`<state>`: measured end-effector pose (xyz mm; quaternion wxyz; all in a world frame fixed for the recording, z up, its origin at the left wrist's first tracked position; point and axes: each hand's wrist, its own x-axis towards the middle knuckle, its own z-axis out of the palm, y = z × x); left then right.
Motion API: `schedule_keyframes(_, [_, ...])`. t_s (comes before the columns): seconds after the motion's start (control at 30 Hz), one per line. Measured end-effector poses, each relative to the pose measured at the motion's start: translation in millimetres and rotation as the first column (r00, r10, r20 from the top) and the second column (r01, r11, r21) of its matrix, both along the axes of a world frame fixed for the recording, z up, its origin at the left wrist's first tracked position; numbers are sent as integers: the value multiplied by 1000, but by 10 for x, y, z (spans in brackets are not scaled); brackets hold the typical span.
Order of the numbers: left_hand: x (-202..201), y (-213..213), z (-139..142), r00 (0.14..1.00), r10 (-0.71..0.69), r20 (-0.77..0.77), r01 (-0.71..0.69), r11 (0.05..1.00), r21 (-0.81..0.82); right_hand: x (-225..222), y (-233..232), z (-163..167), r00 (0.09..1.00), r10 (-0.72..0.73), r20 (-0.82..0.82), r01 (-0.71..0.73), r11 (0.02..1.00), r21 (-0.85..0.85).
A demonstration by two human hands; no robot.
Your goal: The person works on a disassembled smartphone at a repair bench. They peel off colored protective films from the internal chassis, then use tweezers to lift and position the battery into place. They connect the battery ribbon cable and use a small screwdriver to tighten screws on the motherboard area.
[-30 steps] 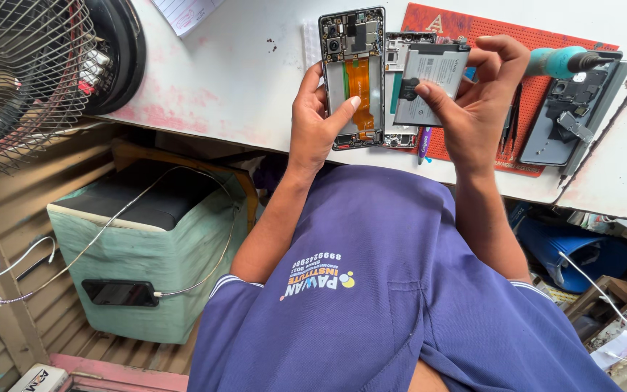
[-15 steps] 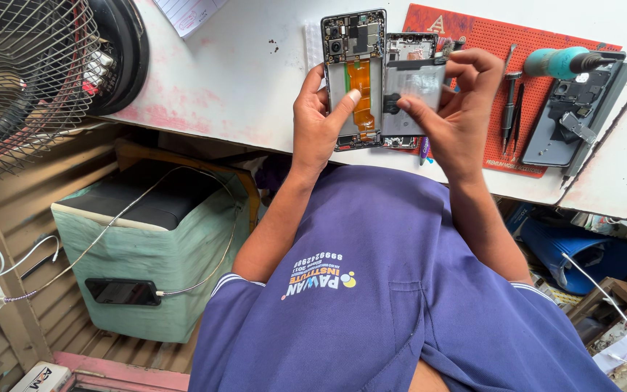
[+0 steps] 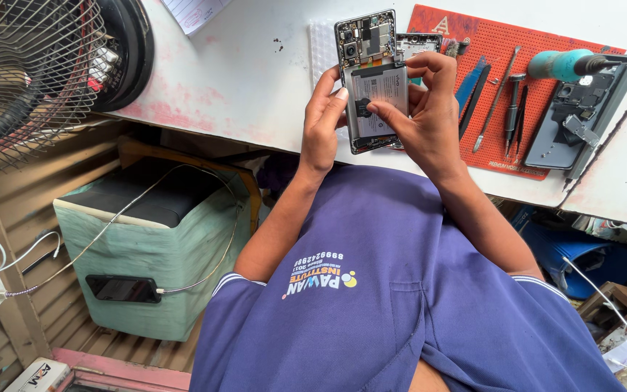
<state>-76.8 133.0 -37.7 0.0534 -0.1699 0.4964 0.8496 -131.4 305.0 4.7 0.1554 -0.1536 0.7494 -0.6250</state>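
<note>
Tools [image 3: 506, 101] lie on a red mat [image 3: 538, 145] beside the opened phone [image 3: 371, 83], gripped by the left hand [image 3: 322, 120]; right hand [image 3: 429, 109] pinches its battery [image 3: 380, 101] (white-labelled) above the worktop [image 3: 255, 80].

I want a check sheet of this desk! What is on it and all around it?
Surface: white worktop with pink stains.
Job's things: opened smartphone with its back off, grey battery set in it.
Clutter: red perforated mat bearing tweezers, thin metal tools, a teal-handled screwdriver and a grey phone back cover; paper sheet at the top edge.
Hands: left hand grips the phone's edge; right hand presses its fingers on the battery.
Cables: white cable from a dark phone across a pale green box.
Surroundings: wire-guard fan, corrugated metal wall.
</note>
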Motion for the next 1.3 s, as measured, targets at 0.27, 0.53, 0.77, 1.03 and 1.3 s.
schedule_keyframes(0.27, [-4, 10, -22, 999, -21, -41, 21, 1000, 16, 4, -20, -36, 1000, 9, 0, -9, 1000, 1])
schedule_keyframes(0.53, [-7, 25, 14, 999, -21, -29, 21, 1000, 7, 4, -23, -61, 999, 9, -39, -7, 999, 40])
schedule_keyframes(0.77, [3, 39, -35, 996, -17, -92, 16, 1000, -6, 40, -84, -20, 995, -14, -95, 22, 997, 77])
schedule_keyframes(1.03, [-1, 70, -103, 994, 14, -106, -17, 999, -29, 83, -60, 40, 976, -29, -216, 89, 958, 272])
schedule_keyframes(1.3, [6, 11, -104, 994, -9, -108, 7, 1000, -19, -22, -28, 148, 993, -36, -109, 62, 966, 250])
